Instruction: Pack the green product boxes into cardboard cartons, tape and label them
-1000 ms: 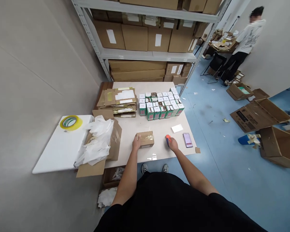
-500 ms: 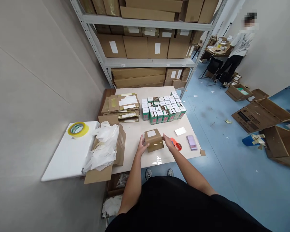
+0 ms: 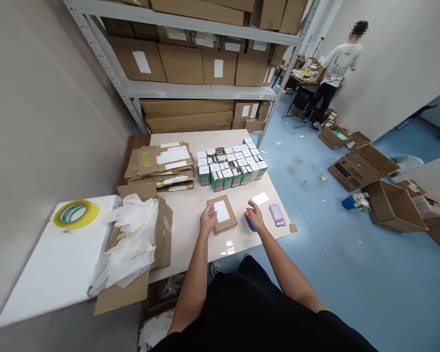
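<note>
A small cardboard box [image 3: 231,225] with a white label on top lies flat on the table [image 3: 185,225] in front of me. My left hand [image 3: 207,219] is at its left edge, fingers loosely apart and holding nothing; whether they touch the box I cannot tell. To the right of the box, my right hand [image 3: 255,216] hovers at a red and blue tape dispenser [image 3: 250,224], partly hiding it. The fingers of that hand are spread, with no grip on the dispenser visible. A white card [image 3: 260,198] lies just beyond the right hand, and a blurred purple item [image 3: 277,215] farther right.
Rows of green-and-white small boxes [image 3: 229,168] stand at the back. Left of them is a stack of flattened cardboard [image 3: 161,166]. An open carton of white bags [image 3: 165,230] and a yellow tape roll [image 3: 77,213] are at left. Behind rises a shelf rack [image 3: 201,91]; a person [image 3: 337,68] stands far right.
The cardboard box has gone from tilted between both hands to lying flat. Both hands have let go, the right moving over to the tape dispenser. My view has shifted right.
</note>
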The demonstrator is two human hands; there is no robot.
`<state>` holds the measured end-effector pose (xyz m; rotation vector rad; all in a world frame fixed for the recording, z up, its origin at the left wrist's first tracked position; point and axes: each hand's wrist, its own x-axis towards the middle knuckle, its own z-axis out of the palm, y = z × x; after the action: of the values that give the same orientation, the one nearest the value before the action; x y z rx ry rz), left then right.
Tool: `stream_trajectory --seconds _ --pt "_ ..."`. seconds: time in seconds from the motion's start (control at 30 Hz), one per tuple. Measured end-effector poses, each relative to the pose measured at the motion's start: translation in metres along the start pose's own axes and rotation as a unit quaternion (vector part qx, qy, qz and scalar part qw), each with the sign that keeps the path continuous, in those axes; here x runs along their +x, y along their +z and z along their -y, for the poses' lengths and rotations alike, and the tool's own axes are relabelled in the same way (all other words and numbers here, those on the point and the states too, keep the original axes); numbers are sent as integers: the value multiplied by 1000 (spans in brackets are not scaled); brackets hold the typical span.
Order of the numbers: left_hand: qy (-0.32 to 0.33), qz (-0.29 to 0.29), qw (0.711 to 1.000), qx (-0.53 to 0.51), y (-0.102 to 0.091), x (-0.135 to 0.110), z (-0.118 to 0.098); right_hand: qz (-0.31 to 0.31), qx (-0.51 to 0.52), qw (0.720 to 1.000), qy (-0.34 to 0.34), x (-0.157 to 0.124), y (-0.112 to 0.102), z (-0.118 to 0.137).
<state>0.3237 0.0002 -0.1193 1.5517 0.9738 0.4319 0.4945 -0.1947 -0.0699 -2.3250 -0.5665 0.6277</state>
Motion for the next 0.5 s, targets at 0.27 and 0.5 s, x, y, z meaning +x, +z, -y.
stream_trajectory --seconds 0.27,0.5 --pt "-22 79 996 26 107 27 -27 -24 45 997 66 52 -53 -60" --pt "-95 131 986 47 205 50 -20 29 -23 994 101 143 -65 -136"
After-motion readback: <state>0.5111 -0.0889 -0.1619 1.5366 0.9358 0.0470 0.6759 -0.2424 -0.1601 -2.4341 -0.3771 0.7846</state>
